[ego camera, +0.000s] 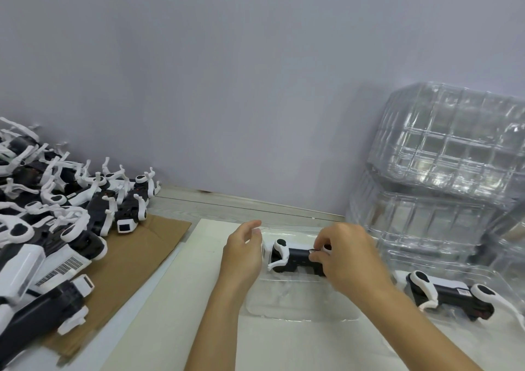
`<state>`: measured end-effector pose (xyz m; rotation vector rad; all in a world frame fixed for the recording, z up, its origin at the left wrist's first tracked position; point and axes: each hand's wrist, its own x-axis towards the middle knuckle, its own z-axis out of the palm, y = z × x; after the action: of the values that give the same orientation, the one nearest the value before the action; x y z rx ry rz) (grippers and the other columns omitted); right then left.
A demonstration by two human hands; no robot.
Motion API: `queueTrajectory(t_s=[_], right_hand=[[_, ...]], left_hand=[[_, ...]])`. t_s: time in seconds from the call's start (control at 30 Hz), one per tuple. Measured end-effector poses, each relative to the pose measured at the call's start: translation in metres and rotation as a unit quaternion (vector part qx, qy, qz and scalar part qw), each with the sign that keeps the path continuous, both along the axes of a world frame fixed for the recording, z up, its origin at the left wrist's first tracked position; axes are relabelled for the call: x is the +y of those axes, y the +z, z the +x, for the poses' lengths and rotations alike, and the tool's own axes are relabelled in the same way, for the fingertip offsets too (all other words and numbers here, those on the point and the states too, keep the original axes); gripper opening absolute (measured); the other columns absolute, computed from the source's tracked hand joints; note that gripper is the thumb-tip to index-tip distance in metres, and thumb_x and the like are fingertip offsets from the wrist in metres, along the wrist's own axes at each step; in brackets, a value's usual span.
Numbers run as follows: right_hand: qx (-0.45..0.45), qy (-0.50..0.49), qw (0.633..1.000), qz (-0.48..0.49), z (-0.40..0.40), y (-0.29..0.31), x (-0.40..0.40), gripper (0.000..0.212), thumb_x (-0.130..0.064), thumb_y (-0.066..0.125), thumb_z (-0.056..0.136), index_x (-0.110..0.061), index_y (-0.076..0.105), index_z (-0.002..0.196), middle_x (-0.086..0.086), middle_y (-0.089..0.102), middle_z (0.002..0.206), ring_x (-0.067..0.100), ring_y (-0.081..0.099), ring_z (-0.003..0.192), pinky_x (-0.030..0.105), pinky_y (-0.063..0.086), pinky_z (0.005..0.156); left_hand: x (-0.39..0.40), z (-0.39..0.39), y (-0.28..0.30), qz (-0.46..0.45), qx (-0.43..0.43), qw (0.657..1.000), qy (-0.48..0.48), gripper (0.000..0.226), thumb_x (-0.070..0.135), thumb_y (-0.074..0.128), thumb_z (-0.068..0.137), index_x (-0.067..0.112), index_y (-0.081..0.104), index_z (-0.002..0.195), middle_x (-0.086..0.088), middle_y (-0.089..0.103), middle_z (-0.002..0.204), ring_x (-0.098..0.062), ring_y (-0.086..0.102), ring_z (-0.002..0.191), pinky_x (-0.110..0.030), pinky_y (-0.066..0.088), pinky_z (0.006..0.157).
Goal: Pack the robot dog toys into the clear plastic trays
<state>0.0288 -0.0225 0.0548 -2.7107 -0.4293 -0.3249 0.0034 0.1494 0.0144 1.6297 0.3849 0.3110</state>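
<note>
1. A black-and-white robot dog toy (295,258) lies on its side in a clear plastic tray (301,305) at the middle of the surface (176,299), its white legs folded toward the left end.
2. The right hand (349,260) covers the toy's right end, fingers curled and pinching a part there; which part is hard to make out, since the fingers hide it.
3. The left hand (244,253) hovers just beside the toy's left end, fingers loosely bent, holding nothing and seemingly not touching the toy.
4. To the right, a second toy (451,295) lies lengthwise in another clear tray (500,280), near the right forearm.
5. Farther right and far, a tall stack of empty clear trays (443,155) stands against the wall (227,72).
6. On the left, a heap of unpacked toys (56,214) lies tangled, legs pointing up, partly on a sheet of brown cardboard (136,260).
7. A pale board (199,257) under the middle tray lies between the cardboard and the right tray.
</note>
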Motion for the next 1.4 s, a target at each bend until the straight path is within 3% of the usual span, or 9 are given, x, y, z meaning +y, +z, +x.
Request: queueTrajectory(t_s=[0.2,0.3,0.4,0.5,0.67,0.97,1.1,1.23,1.4], right_hand=[[0.025,0.007,1.0,-0.017,-0.005,0.005,0.0,0.025,-0.035,0.066,0.091,-0.031,0.065,0.116,-0.005,0.062,0.112,0.018,0.059,0.104,0.032,0.05,0.085],[0.021,0.031,0.999,-0.025,-0.021,0.002,0.01,0.042,-0.057,0.045,0.095,-0.042,0.047,0.135,-0.006,0.055,0.123,0.022,0.053,0.114,0.036,0.046,0.091],[0.05,0.043,0.995,-0.073,-0.036,-0.008,0.023,0.055,-0.07,0.015,0.09,-0.054,0.024,0.143,-0.003,0.04,0.145,0.033,0.039,0.126,0.043,0.03,0.104],[0.084,0.052,0.99,-0.103,-0.04,-0.016,0.027,0.058,-0.071,0.007,0.09,-0.057,0.015,0.145,0.002,0.025,0.157,0.039,0.019,0.136,0.049,0.01,0.114],[0.072,0.055,0.993,-0.073,-0.039,-0.016,0.027,0.046,-0.064,0.011,0.095,-0.054,0.035,0.133,0.001,0.034,0.151,0.036,0.024,0.133,0.047,0.013,0.111],[0.016,0.023,0.998,-0.057,-0.045,-0.021,0.027,0.05,-0.067,0.012,0.092,-0.055,0.034,0.135,-0.003,0.017,0.158,0.034,0.002,0.145,0.046,0.009,0.111],[0.0,0.0,0.998,-0.06,-0.053,-0.014,0.03,0.051,-0.067,0.01,0.09,-0.052,0.042,0.126,-0.004,0.031,0.132,0.028,0.033,0.121,0.038,0.015,0.088],[0.017,0.005,0.997,-0.079,-0.057,-0.015,0.035,0.049,-0.068,0.013,0.094,-0.051,0.035,0.134,-0.001,0.031,0.131,0.031,0.035,0.119,0.042,0.026,0.1],[0.013,0.005,0.995,-0.098,-0.057,-0.018,0.036,0.05,-0.064,0.011,0.096,-0.05,0.034,0.138,0.002,0.037,0.133,0.033,0.032,0.114,0.041,0.022,0.107]], left_hand=[[0.0,0.0,0.0,0.0,0.003,1.0,0.001,0.027,0.028,0.044,0.103,0.036,0.06,0.124,0.012,0.058,0.125,0.001,0.051,0.106,-0.015,0.036,0.078],[0.0,0.0,0.001,-0.001,-0.001,1.0,0.001,0.027,0.027,0.044,0.103,0.035,0.06,0.123,0.012,0.059,0.125,0.003,0.052,0.105,-0.015,0.036,0.078],[-0.001,0.0,0.001,-0.004,-0.002,1.0,0.002,0.027,0.026,0.044,0.103,0.034,0.061,0.123,0.011,0.059,0.127,-0.006,0.051,0.114,-0.021,0.034,0.089],[-0.001,-0.001,0.002,-0.005,-0.005,1.0,0.002,0.027,0.025,0.043,0.104,0.033,0.061,0.123,0.009,0.059,0.128,-0.007,0.05,0.115,-0.021,0.034,0.089],[-0.002,0.0,0.002,0.0,-0.003,1.0,0.003,0.027,0.024,0.042,0.104,0.032,0.059,0.123,0.007,0.059,0.131,-0.008,0.05,0.115,-0.022,0.035,0.09],[-0.002,-0.001,0.003,0.006,-0.003,1.0,-0.003,0.027,0.025,0.043,0.103,0.035,0.06,0.121,0.012,0.059,0.128,-0.005,0.05,0.116,-0.021,0.034,0.091],[-0.002,-0.003,0.003,0.011,-0.004,1.0,-0.004,0.025,0.025,0.044,0.103,0.038,0.06,0.118,0.013,0.059,0.127,-0.003,0.05,0.113,-0.02,0.034,0.089],[-0.002,-0.002,0.004,0.009,-0.005,1.0,-0.006,0.025,0.023,0.045,0.102,0.038,0.061,0.115,0.012,0.06,0.127,-0.005,0.051,0.117,-0.022,0.036,0.092],[-0.002,-0.003,0.003,0.012,-0.004,1.0,-0.004,0.025,0.023,0.044,0.103,0.038,0.06,0.115,0.01,0.06,0.128,-0.007,0.051,0.118,-0.022,0.036,0.091]])
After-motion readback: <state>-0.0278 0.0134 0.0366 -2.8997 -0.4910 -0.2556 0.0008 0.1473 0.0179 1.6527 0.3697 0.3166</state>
